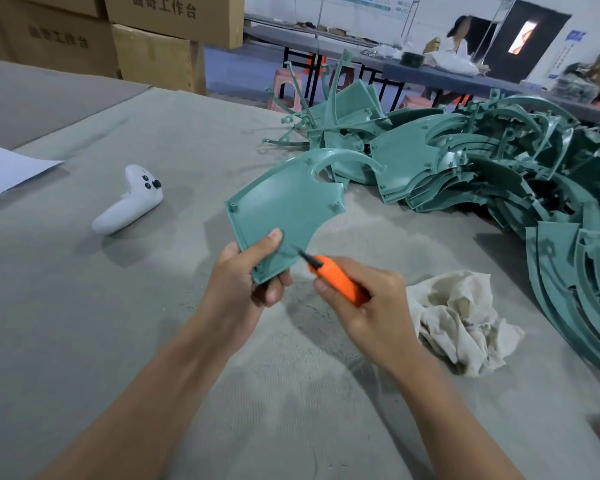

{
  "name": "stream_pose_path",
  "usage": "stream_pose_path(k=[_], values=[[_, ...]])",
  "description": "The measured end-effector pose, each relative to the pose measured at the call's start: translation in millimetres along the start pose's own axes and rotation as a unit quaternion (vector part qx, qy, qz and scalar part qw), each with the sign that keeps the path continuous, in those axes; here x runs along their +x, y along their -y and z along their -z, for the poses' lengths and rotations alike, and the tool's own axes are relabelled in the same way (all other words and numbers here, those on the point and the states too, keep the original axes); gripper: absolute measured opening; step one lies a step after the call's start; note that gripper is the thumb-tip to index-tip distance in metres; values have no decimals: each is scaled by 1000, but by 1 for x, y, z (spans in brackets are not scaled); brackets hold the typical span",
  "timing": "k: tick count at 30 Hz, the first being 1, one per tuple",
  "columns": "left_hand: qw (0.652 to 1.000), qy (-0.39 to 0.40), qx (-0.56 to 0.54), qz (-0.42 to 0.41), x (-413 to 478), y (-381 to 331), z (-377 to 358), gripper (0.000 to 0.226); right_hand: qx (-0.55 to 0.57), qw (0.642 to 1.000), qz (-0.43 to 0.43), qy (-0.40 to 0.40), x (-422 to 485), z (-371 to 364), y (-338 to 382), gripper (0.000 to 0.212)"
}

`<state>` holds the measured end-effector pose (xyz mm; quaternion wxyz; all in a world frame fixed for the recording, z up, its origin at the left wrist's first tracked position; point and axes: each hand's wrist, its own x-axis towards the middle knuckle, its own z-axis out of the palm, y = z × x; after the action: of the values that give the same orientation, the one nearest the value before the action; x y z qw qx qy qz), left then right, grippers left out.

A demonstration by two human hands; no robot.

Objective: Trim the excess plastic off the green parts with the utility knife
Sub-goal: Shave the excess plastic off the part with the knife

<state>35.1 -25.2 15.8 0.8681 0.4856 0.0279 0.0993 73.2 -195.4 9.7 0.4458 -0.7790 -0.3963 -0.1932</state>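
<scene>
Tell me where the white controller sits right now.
Head view: the white controller lies on the grey table cover, left of the green part that the left hand holds, and right of the white paper sheet.

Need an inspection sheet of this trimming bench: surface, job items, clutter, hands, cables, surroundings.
Surface: grey cloth-covered table, fine shavings near the hands.
Job's things: green part held up; orange utility knife, blade tip at the part's lower edge; pile of green parts at right.
Clutter: white controller, crumpled rag, paper sheet.
Grippers: left hand grips the part's corner; right hand grips the knife.
Cables: nothing seen.
Surroundings: cardboard boxes, far tables, a person.
</scene>
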Motion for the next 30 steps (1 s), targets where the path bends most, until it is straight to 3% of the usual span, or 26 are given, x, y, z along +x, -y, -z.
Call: stream_pose_path(k=[3,7,10,14,17,20,22,23,25,27,28,30], values=[[1000,-2,-12,-7,2,0,2,16,38,999,17,26,-2,-3,4,15],[1000,4,-20,-6,3,0,5,27,174,975,-100,-96,1,11,4,17],[999,24,-27,18,3,-1,5,24,288,928,-191,-141,4,18,4,16],[992,86,72,57,-1,2,3,14,405,844,-326,-130,11,22,3,29],[982,104,142,75,-2,4,-1,25,453,808,-346,-149,12,23,5,33],[976,-4,218,22,-1,8,-6,63,449,804,-346,-182,13,26,7,29],[945,-62,303,-106,-2,12,-9,82,420,818,-338,-200,15,27,9,34],[915,-49,360,-173,-5,13,-10,91,412,824,-332,-206,15,26,11,36],[815,0,505,-283,-9,17,-11,103,415,827,-319,-206,16,25,16,37],[723,17,583,-370,-7,19,-8,85,433,824,-306,-201,16,25,20,32],[699,3,588,-406,-7,21,-5,67,439,824,-300,-194,16,26,21,30],[692,-55,566,-444,-7,23,-4,37,449,831,-280,-171,15,27,22,24]])
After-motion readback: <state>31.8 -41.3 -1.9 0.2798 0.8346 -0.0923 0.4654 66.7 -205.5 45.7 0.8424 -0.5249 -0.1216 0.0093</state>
